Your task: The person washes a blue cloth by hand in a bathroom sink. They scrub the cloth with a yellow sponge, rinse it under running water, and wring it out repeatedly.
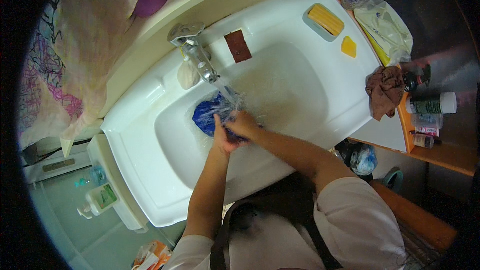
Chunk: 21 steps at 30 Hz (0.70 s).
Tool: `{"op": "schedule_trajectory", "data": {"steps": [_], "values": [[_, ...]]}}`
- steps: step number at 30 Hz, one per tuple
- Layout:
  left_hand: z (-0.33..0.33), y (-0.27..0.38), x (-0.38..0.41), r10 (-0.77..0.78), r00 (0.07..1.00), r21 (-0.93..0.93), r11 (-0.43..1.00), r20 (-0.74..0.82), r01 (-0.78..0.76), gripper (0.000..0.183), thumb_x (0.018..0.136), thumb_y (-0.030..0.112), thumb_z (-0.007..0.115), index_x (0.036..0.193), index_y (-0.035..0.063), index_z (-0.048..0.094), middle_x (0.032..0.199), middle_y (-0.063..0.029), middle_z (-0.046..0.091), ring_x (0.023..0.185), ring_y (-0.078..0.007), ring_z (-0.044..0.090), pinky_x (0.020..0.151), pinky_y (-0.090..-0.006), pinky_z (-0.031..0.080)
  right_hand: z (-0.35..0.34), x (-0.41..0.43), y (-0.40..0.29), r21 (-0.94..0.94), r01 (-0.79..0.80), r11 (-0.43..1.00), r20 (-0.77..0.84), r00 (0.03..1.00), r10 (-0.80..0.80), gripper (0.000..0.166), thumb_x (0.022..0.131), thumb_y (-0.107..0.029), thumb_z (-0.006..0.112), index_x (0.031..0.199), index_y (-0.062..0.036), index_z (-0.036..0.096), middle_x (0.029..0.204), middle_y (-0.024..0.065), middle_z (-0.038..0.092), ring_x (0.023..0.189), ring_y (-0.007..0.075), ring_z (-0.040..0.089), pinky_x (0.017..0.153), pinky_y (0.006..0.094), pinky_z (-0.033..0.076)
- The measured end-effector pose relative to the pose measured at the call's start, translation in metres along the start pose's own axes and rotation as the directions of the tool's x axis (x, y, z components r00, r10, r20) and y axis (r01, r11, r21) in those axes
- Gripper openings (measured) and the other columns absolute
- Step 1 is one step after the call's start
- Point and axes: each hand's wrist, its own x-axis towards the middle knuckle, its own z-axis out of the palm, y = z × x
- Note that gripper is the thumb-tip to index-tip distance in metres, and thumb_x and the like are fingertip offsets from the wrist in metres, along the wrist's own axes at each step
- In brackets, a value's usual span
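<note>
Water runs from a chrome faucet [200, 63] onto a wet blue cloth [206, 114] in a white sink [176, 135]. My left hand [225, 137] holds the lower edge of the cloth, with its thumb pointing up along it. Close to its right, my right hand [243, 123] grips the same cloth under the stream, its fingers curled and partly hidden by splashing water. Cloudy water lies in the basin around the cloth. The hands are very near each other at the basin's middle.
A soap dish [328, 37] with a yellow bar and a yellow soap piece [348, 47] sit on the right rim. A brown cloth [384, 90] hangs at the right edge. A brown rectangular piece [237, 46] lies beside the faucet; a pump bottle [99, 199] stands lower left.
</note>
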Motion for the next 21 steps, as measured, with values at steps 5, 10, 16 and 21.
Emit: {"op": "schedule_trajectory", "data": {"steps": [5,10,16,21], "values": [[-0.039,-0.012,0.027,0.405,0.853,-0.160,0.914,0.330,-0.372,0.056,0.081,0.046,0.052,0.123,0.0097,0.044,0.121,-0.0133,0.049,0.110,-0.0289,0.046,0.094,-0.0403,0.037,-0.018,-0.033,-0.058,-0.086,0.258,0.962,0.042,0.966,-0.255,0.041,0.074,-0.045,0.056,0.092,-0.0082,0.063,0.111,0.0313,0.045,0.101,0.0474,0.048,0.086,0.0537,0.039],[0.013,-0.016,-0.018,0.236,0.961,0.231,0.952,-0.145,-0.199,0.066,0.077,0.052,0.054,0.129,0.0142,0.037,0.131,-0.0133,0.040,0.118,-0.0357,0.039,0.095,-0.0595,0.026,-0.075,0.028,0.010,-0.354,-0.051,0.934,-0.354,0.931,-0.083,0.036,0.072,-0.045,0.059,0.092,-0.0160,0.065,0.105,0.0168,0.053,0.097,0.0339,0.053,0.082,0.0446,0.042],[-0.014,0.000,-0.001,0.043,0.999,-0.009,0.999,-0.021,-0.044,0.077,0.077,0.060,0.050,0.134,0.0115,0.030,0.138,-0.0146,0.030,0.124,-0.0388,0.029,0.097,-0.0605,0.023,-0.003,-0.006,-0.003,0.172,-0.103,0.980,0.089,0.992,0.089,0.044,0.070,-0.035,0.063,0.102,-0.0049,0.059,0.100,0.0208,0.057,0.095,0.0354,0.055,0.082,0.0428,0.043],[-0.047,0.001,0.023,0.349,0.937,0.055,0.935,0.031,-0.351,0.055,0.081,0.049,0.049,0.120,0.0103,0.045,0.120,-0.0090,0.049,0.112,-0.0245,0.045,0.094,-0.0403,0.036,-0.017,-0.050,-0.058,-0.119,0.243,0.963,0.016,0.970,-0.243,0.034,0.070,-0.034,0.064,0.091,-0.0071,0.061,0.100,0.0194,0.051,0.089,0.0372,0.055,0.076,0.0468,0.044]]}}
